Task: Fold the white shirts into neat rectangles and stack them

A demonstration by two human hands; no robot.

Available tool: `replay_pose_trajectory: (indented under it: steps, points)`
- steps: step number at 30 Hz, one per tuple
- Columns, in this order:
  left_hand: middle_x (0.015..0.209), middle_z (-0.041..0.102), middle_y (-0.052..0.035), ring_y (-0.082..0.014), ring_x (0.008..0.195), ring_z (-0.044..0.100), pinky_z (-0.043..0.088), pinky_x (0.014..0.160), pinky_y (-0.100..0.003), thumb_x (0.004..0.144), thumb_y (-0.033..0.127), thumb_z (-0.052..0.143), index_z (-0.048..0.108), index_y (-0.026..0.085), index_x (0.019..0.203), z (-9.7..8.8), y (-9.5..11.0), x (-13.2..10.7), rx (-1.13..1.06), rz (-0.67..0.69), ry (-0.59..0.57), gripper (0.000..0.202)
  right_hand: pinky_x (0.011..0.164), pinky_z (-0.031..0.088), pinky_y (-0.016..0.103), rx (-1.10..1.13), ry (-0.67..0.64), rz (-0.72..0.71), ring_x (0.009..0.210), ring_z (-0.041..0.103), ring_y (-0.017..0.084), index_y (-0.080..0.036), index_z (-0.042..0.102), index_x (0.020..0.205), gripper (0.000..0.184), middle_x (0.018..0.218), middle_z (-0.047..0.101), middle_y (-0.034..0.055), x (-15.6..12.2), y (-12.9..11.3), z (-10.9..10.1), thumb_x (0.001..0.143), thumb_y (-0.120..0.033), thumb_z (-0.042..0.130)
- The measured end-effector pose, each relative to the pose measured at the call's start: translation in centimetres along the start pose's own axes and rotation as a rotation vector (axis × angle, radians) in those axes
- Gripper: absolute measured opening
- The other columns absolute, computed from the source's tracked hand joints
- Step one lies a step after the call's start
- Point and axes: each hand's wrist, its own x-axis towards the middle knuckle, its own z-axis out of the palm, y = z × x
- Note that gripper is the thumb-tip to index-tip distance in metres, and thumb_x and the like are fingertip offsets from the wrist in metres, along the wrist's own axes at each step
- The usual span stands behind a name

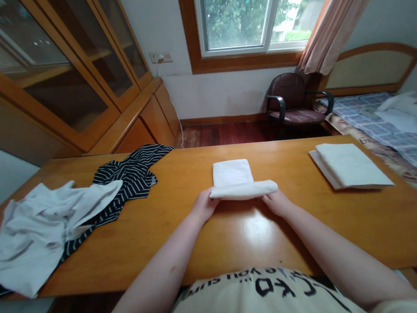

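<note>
A white folded cloth point(232, 172) lies flat near the middle of the wooden table point(158, 250). Its near part is raised as a thick, wider fold. At the left end of that fold, my left hand point(205, 205) grips the edge, its fingertips hidden under the fabric. My right hand point(276, 202) holds the opposite end the same way, with its fingers partly tucked beneath. Whether the cloth is a garment cannot be made out.
On the left, a crumpled white garment point(42, 231) lies over a black-and-white striped garment point(132, 176). A folded white stack point(351, 165) sits at the right. Beyond the table are a brown armchair point(295, 99), a bed point(392, 119) and a glass-fronted cabinet point(115, 106).
</note>
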Motion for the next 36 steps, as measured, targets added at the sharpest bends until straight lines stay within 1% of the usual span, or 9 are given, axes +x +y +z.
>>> replay_pose_trajectory:
  steps: [6,13,19,22,25,27,31,34,36]
  points:
    - [0.099,0.070,-0.0078,-0.0232,0.092,0.064,0.048,0.082,-0.034,0.082,0.036,0.056,0.060,0.018,0.105,0.3,-0.1,0.5,0.215,-0.039,0.093,0.030,0.071,0.044,0.031,-0.202,0.015,0.204,0.083,0.064,0.025,-0.017,0.062,0.083,0.045,0.087,0.070,0.0120,1.3,-2.2,0.2,0.094,-0.045,0.030]
    - [0.106,0.069,-0.0093,-0.0192,0.093,0.065,0.049,0.081,-0.030,0.085,0.030,0.055,0.056,0.016,0.112,0.7,-0.4,1.3,0.149,-0.076,0.135,0.031,0.067,0.039,0.025,-0.134,0.079,0.310,0.084,0.063,0.021,-0.017,0.062,0.091,0.039,0.089,0.070,0.0091,2.3,-2.8,1.0,0.096,-0.042,0.033]
    - [0.103,0.069,-0.0122,-0.0233,0.093,0.064,0.047,0.078,-0.031,0.085,0.029,0.055,0.059,0.015,0.109,1.4,0.9,1.7,0.320,-0.190,0.185,0.028,0.067,0.039,0.027,-0.281,0.036,0.539,0.087,0.064,0.024,-0.014,0.064,0.091,0.044,0.091,0.070,0.0150,3.3,-4.0,1.4,0.096,-0.044,0.032]
    - [0.102,0.068,-0.0141,-0.0250,0.095,0.063,0.045,0.080,-0.032,0.085,0.030,0.053,0.062,0.014,0.104,1.6,1.5,1.5,0.389,-0.186,0.186,0.026,0.068,0.040,0.029,-0.329,0.042,0.604,0.090,0.065,0.025,-0.013,0.062,0.103,0.042,0.095,0.069,0.0156,3.3,-4.6,1.6,0.096,-0.043,0.034]
    - [0.099,0.067,-0.0143,-0.0244,0.096,0.062,0.044,0.081,-0.031,0.088,0.032,0.050,0.065,0.015,0.098,1.5,1.9,1.2,0.485,-0.180,0.164,0.025,0.070,0.040,0.029,-0.336,0.047,0.632,0.093,0.064,0.025,-0.013,0.055,0.117,0.040,0.099,0.069,0.0148,3.4,-4.8,1.7,0.095,-0.042,0.037]
    - [0.099,0.066,-0.0143,-0.0242,0.094,0.062,0.044,0.079,-0.031,0.087,0.031,0.049,0.065,0.015,0.096,1.4,2.1,1.0,0.508,-0.189,0.149,0.025,0.070,0.040,0.029,-0.331,0.035,0.624,0.094,0.064,0.025,-0.014,0.055,0.117,0.040,0.100,0.069,0.0143,3.4,-5.0,1.6,0.094,-0.042,0.038]
    - [0.092,0.069,-0.0102,-0.0222,0.085,0.064,0.045,0.070,-0.028,0.083,0.035,0.055,0.062,0.016,0.097,0.3,2.4,0.2,0.440,-0.286,0.050,0.025,0.066,0.040,0.029,-0.336,-0.043,0.616,0.088,0.065,0.025,-0.014,0.062,0.100,0.038,0.093,0.070,0.0136,2.7,-5.7,0.8,0.092,-0.043,0.038]
    - [0.091,0.070,-0.0102,-0.0237,0.084,0.065,0.044,0.067,-0.029,0.088,0.047,0.045,0.061,0.018,0.093,-0.8,2.7,-0.6,0.437,-0.393,-0.007,0.034,0.061,0.040,0.030,-0.283,-0.234,0.584,0.078,0.065,0.025,-0.015,0.064,0.082,0.045,0.083,0.070,0.0133,1.3,-6.5,-0.3,0.091,-0.049,0.036]
    - [0.095,0.069,-0.0123,-0.0257,0.088,0.064,0.044,0.070,-0.031,0.090,0.052,0.036,0.061,0.018,0.095,-1.3,3.1,-1.1,0.512,-0.392,0.021,0.042,0.063,0.041,0.031,-0.286,-0.264,0.565,0.076,0.064,0.025,-0.016,0.064,0.080,0.047,0.081,0.069,0.0128,0.4,-7.0,-0.9,0.091,-0.052,0.035]
